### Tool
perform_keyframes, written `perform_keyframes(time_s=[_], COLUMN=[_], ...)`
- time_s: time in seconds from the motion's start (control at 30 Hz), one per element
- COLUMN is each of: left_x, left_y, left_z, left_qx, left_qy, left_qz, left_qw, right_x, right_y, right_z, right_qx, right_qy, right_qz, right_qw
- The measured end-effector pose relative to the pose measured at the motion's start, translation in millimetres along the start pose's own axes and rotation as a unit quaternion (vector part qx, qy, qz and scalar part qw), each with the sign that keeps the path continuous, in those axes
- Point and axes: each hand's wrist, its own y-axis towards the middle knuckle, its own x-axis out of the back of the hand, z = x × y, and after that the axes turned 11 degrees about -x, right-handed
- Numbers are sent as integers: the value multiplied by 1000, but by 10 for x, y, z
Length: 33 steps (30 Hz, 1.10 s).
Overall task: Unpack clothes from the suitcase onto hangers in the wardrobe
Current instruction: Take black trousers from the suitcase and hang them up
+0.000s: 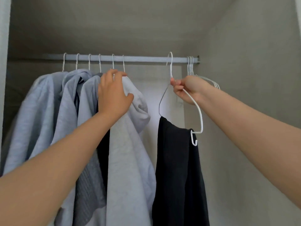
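Observation:
A white wire hanger (199, 114) hooks over the wardrobe rail (146, 59), with a black garment (177, 168) draped over its bottom bar. My right hand (187, 90) pinches this hanger at its neck, just below the hook. Left of it hang several garments on white hangers, mostly pale blue; the nearest is a light grey hoodie (130, 152). My left hand (114, 93) grips the top of that hoodie at its hanger, fingers curled over the shoulder. The suitcase is out of view.
A bunch of bare white hangers (191, 66) hangs at the rail's right end, just behind my right hand. The wardrobe's right wall (252, 79) is close. A gap of open rail lies between the hoodie and the black garment.

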Motion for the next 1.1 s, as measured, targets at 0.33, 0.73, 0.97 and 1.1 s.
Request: perform_keyframes(time_s=[0.33,0.73,0.97,1.1], left_x=[-248,-145,-100,-125], left_y=[442,413,273,117], left_z=[513,655,590,559], left_qx=[59,47,9,-41], left_qy=[3,-18,-18,10], left_qz=[125,181,140,93], left_qw=[990,982,990,995], right_x=[-709,-845,-831,-725], right_y=[1233,1928,1819,1568], right_z=[213,-62,-204,-194], right_qx=[98,84,59,33], right_qy=[8,-144,-145,-206], right_qz=[-14,-70,-33,8], right_qw=[995,983,987,978])
